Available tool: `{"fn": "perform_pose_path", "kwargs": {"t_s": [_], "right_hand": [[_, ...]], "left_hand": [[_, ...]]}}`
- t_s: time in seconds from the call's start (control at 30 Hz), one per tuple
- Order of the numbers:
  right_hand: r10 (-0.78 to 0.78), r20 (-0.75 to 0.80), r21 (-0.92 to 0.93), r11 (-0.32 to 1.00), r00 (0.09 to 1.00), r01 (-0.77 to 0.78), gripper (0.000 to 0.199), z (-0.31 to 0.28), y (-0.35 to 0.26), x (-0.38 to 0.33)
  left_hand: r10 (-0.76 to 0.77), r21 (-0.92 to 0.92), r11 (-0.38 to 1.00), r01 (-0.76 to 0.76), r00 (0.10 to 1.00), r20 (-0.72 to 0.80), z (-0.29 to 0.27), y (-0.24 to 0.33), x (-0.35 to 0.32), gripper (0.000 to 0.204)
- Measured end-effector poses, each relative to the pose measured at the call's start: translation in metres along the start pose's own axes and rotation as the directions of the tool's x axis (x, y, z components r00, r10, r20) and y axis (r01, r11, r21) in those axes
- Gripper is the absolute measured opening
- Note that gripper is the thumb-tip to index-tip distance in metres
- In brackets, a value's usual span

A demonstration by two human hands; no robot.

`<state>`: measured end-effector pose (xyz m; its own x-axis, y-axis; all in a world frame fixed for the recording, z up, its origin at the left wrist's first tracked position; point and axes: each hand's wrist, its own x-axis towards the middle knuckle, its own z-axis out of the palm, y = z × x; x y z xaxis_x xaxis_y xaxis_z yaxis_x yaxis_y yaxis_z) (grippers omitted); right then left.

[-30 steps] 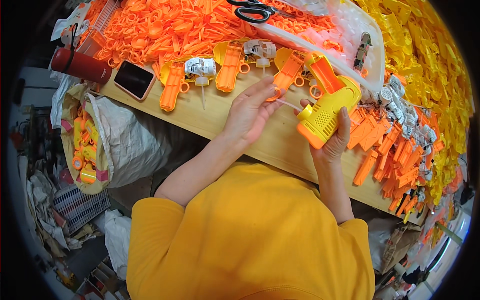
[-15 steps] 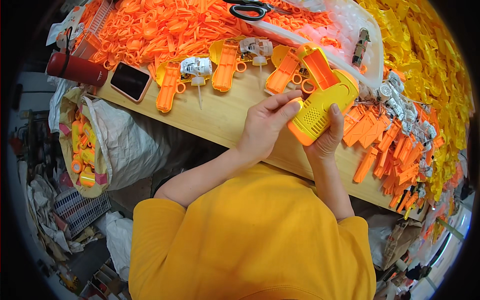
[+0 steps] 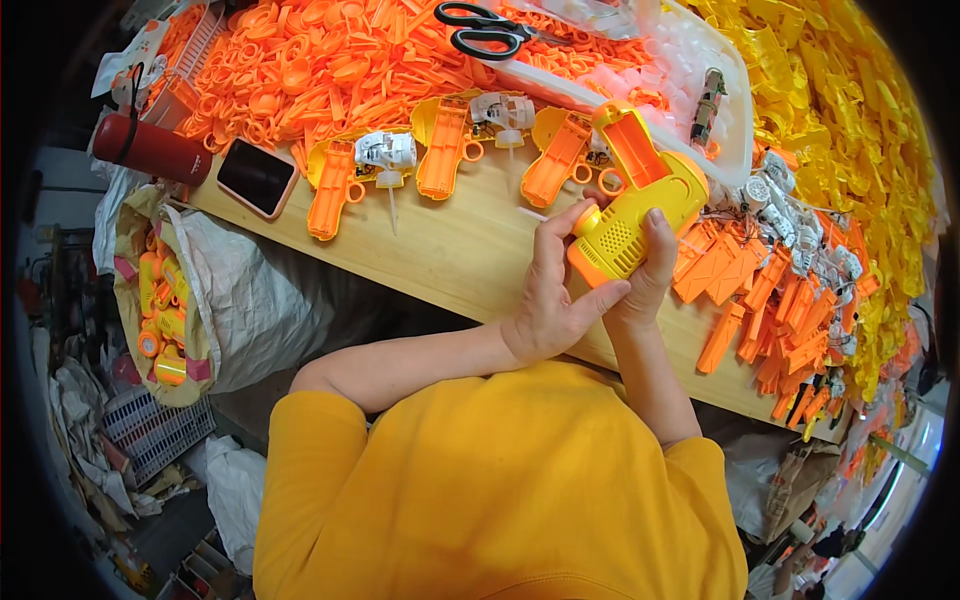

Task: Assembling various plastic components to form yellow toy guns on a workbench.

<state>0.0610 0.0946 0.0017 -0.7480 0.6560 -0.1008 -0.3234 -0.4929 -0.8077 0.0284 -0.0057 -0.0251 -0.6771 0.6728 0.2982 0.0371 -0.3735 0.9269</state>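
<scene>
A yellow and orange plastic toy gun (image 3: 645,220) is held over the table's front edge. Its orange handle (image 3: 632,145) points up and away, its hollow compartment uncovered. My right hand (image 3: 645,275) is closed around the lower right of the body, thumb along its side. My left hand (image 3: 548,300) cups the left end; its fingers reach behind a round yellow knob (image 3: 586,220) and its thumb lies by the orange lower end. Three half-built toy guns (image 3: 440,150) lie in a row beyond, with orange handles, trigger rings and white mechanisms (image 3: 386,151).
Orange parts (image 3: 300,70) heap at the back, beside a white bin (image 3: 735,130) and scissors (image 3: 490,40). Yellow shells (image 3: 840,120) pile up right, near wired orange handles (image 3: 790,320). A phone (image 3: 257,178) and red flask (image 3: 150,148) lie left, above a sack (image 3: 250,310) of toys.
My left hand has left its pinch at the knob and dropped lower, its thumb now near the toy gun's bottom end. My right hand keeps its grip. The whole view has shifted slightly.
</scene>
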Motion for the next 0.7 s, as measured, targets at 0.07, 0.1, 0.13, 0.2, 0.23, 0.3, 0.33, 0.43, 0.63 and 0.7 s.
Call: {"fn": "perform_pose_path", "kwargs": {"t_s": [0.07,0.1,0.13,0.2,0.23,0.3,0.33,0.43,0.63,0.7], "right_hand": [[-0.009,-0.017,0.009,1.000,1.000,0.009,0.052,0.002,0.000,0.003],[-0.014,-0.018,0.007,1.000,1.000,0.014,0.052,0.001,0.000,0.005],[-0.026,-0.024,0.011,1.000,0.999,0.026,0.051,-0.002,-0.001,0.007],[-0.049,-0.033,0.012,0.999,0.998,0.050,0.051,-0.003,-0.011,0.014],[-0.040,-0.050,0.003,0.999,0.998,0.040,0.048,-0.001,-0.022,0.021],[-0.055,-0.068,-0.005,0.998,0.996,0.055,0.045,-0.002,-0.037,0.041],[-0.075,-0.055,-0.095,0.993,0.996,0.070,0.042,-0.006,-0.045,0.056],[-0.155,-0.041,-0.242,0.960,0.987,0.141,0.036,-0.003,-0.072,0.097],[-0.298,-0.039,-0.644,0.737,0.954,0.204,0.035,-0.014,-0.104,0.178],[-0.145,-0.042,-0.409,0.905,0.989,0.115,0.041,-0.022,-0.110,0.207]], "left_hand": [[0.026,-0.095,0.995,-0.035,0.995,-0.095,0.005,-0.005,0.001,0.078],[0.028,-0.098,0.995,-0.037,0.995,-0.091,0.005,-0.006,0.004,0.078],[0.051,-0.022,0.998,-0.053,0.996,-0.068,0.003,-0.006,0.008,0.075],[0.079,0.049,0.996,-0.077,0.996,-0.036,-0.005,-0.003,0.022,0.073],[0.061,0.080,0.995,-0.067,0.995,0.080,-0.016,0.000,0.038,0.069],[0.055,0.107,0.991,-0.079,0.976,0.211,-0.034,0.011,0.059,0.065],[0.152,0.341,0.916,-0.212,0.969,0.194,-0.042,0.018,0.068,0.063],[0.221,0.678,0.639,-0.365,0.930,0.293,-0.057,0.014,0.081,0.060],[0.014,0.831,0.359,-0.424,0.893,0.450,-0.053,-0.002,0.065,0.058],[-0.010,0.836,0.350,-0.422,0.891,0.453,-0.049,-0.004,0.062,0.057]]}}
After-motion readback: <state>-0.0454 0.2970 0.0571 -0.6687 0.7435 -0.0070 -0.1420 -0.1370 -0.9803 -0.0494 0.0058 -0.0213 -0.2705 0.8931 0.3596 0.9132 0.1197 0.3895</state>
